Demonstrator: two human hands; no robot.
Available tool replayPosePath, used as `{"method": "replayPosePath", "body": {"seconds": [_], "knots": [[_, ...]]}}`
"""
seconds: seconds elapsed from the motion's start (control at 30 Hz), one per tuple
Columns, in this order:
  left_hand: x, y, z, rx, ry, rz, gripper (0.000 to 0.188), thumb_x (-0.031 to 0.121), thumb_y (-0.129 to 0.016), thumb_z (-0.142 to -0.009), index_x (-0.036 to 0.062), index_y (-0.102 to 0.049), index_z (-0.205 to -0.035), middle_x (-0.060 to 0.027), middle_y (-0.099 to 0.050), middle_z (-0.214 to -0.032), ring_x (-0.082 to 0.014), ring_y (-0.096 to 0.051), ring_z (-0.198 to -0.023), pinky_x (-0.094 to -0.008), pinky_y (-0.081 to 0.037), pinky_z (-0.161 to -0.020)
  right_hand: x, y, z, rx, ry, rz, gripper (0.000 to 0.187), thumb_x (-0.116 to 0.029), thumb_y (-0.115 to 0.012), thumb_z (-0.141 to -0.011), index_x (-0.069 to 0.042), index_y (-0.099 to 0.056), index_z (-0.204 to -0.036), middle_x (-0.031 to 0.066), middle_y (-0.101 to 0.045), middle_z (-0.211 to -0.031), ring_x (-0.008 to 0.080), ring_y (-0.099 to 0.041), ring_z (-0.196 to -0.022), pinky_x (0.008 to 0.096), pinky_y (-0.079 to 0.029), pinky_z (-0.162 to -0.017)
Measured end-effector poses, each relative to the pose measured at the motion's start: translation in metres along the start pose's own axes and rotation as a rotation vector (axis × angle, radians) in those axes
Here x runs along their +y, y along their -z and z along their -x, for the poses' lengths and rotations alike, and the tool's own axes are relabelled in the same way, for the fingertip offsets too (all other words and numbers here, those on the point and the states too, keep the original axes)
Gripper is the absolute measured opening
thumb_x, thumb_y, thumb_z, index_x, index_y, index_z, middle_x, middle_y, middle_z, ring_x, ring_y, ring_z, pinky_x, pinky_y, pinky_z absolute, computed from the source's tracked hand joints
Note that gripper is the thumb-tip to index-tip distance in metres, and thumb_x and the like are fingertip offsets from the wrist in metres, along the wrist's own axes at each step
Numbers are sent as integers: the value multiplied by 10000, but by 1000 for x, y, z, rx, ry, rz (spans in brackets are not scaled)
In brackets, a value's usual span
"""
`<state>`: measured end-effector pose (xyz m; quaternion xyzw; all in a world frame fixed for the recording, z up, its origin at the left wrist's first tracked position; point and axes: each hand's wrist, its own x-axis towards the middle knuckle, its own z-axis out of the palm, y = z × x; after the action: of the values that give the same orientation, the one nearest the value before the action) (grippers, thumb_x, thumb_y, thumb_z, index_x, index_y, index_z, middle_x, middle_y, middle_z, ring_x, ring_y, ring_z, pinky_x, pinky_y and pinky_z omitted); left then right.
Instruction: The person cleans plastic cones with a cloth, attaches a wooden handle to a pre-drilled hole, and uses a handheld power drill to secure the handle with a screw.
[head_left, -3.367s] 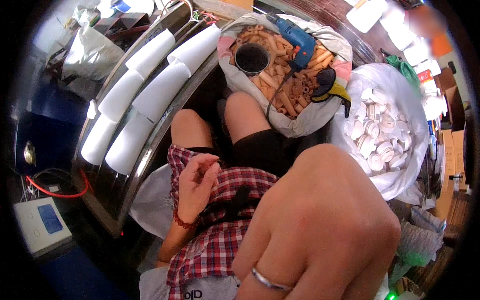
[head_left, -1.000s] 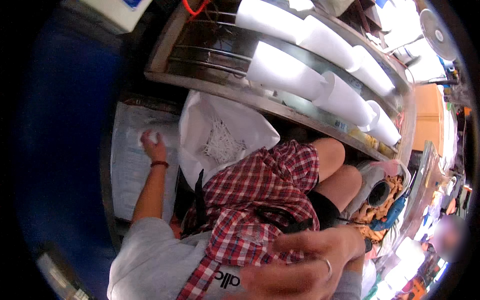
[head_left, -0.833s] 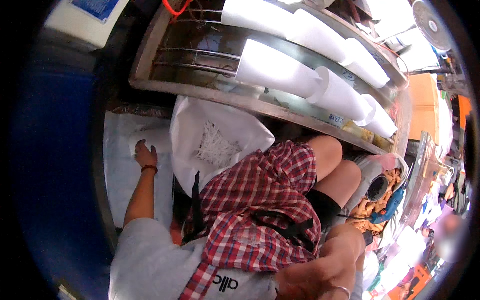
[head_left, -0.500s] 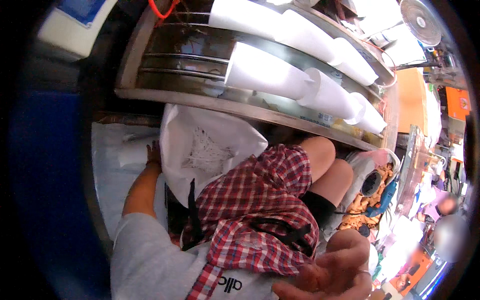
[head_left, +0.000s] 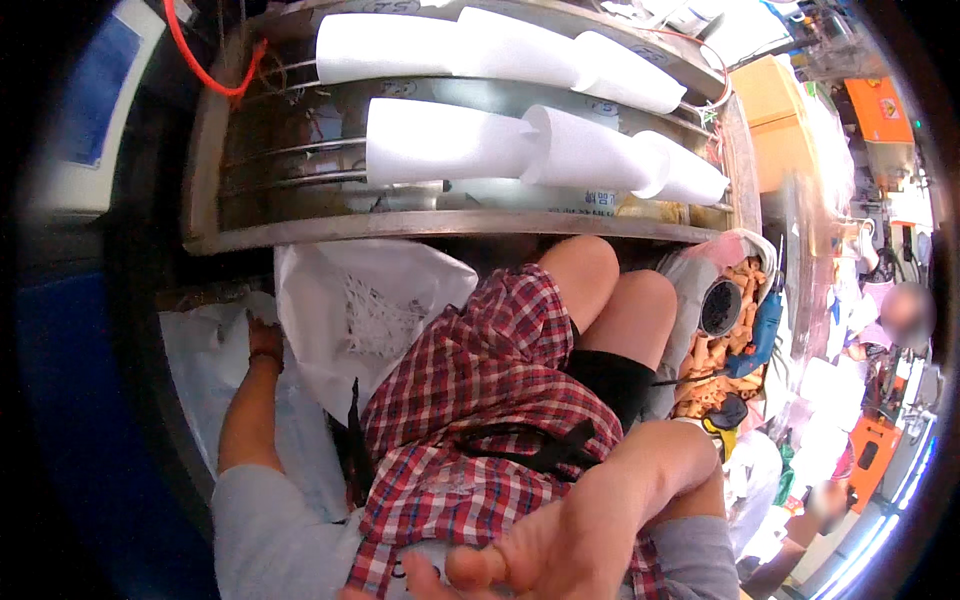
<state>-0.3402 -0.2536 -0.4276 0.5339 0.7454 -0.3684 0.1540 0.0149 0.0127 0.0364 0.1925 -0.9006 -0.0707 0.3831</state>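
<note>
My left arm stretches forward on the left, and my left hand (head_left: 263, 342) is at a pale plastic bag (head_left: 185, 345) lying beside an open white sack. Its fingers are smeared and partly lost against the plastic, so their grip is unclear. The white sack (head_left: 310, 335) stands against the bench and holds many thin white strips (head_left: 375, 318). Close to the camera, at the lower middle, my right hand (head_left: 535, 555) hangs in front of my red plaid apron (head_left: 460, 400). Its fingers are apart and loosely bent, with nothing seen in them.
Ahead is a metal-edged bench (head_left: 460, 222) with white foam-like sleeves (head_left: 440, 140) on rods. On the right, a bag of tan pieces (head_left: 700, 370) holds a dark round container (head_left: 720, 308) and a blue power tool (head_left: 765, 330). Behind are orange boxes (head_left: 770, 135) and people.
My view has turned, shifting the bench and sack left. My right forearm has swung across my front, moving the hand left. My left hand stays by the pale plastic bag.
</note>
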Motion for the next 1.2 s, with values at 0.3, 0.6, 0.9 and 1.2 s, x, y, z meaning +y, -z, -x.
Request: {"method": "replayPosePath", "body": {"seconds": [0.3, 0.6, 0.9, 1.2], "knots": [[-135, -126, 125, 461, 1107, 621, 384, 304, -432, -950, 75, -533, -1241, -166, -609, -1133, -287, -609, -991, -394, -481, -852, -10, -14, 114, -280, -584, -542, 149, -51, -615, -672, -50, -619, -821, 77, -609, -1110, 246, -565, -1036, 351, -465, -795], [-88, 38, 137, 931, 1138, 2582, 424, 336, -509, -923, 19, -544, -1203, -111, -636, -1101, -256, -637, -949, -383, -528, -799, -63, -36, 112, -209, -639, -389, 346, -114, -652, -664, -72, -614, -1005, 69, -550, -1202, 251, -518, -1087, 389, -429, -890], [22, 255, 90, 280, 287, 2460, 533, 462, -545, -886, 16, -563, -1177, -113, -618, -1126, -271, -618, -974, -391, -503, -832, -92, -65, 100, -110, -554, -175, 509, -212, -564, -769, -107, -493, -1262, 71, -519, -1257, 224, -409, -1232, 550, -204, -1056], [86, 217, 51, -24, 131, 2399, 415, 356, -494, -912, 9, -576, -1125, -113, -638, -1040, -260, -628, -911, -383, -508, -773, -95, -58, 103, -190, -724, -183, 587, -155, -544, -794, -42, -378, -1345, 125, -554, -1140, 254, -535, -1068, 571, -184, -1065]]}}
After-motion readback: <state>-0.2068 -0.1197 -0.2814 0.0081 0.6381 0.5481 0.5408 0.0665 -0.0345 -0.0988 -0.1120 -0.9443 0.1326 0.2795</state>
